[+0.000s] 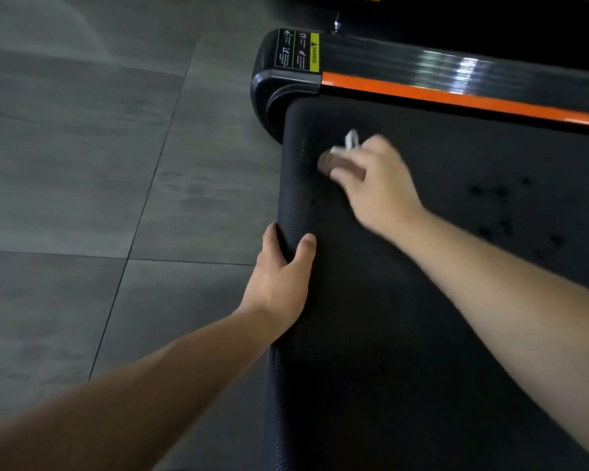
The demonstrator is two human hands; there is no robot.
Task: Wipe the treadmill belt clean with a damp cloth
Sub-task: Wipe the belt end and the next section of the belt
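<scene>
Grey floor (82, 164) tiles, split by thin dark seams, fill the left side, and a black treadmill lies along the right. Its belt (388, 334) is dark and finely textured, rolling down over the end edge nearest the floor tiles. Along the belt's far edge runs a glossy black side rail (473, 68) with an orange stripe (422, 93) just beside the belt. The rail ends at a rounded end cap (269, 93) at the far corner. A warning label (298, 51) with a yellow band sits on top of the rail next to the cap.

The left grip (279, 280), a bare hand, is clamped on the belt's rolled end edge, thumb on the top surface and fingers wrapped over the curve.

The right grip (378, 178) is blurred, low over the belt near the far corner. Its fingers are curled around a white cloth (351, 139), of which only a small bunched scrap shows beyond the knuckles. Whether the cloth touches the belt cannot be told.

Several dark spots (497, 205) mark the belt further along, towards the right edge of the view.
</scene>
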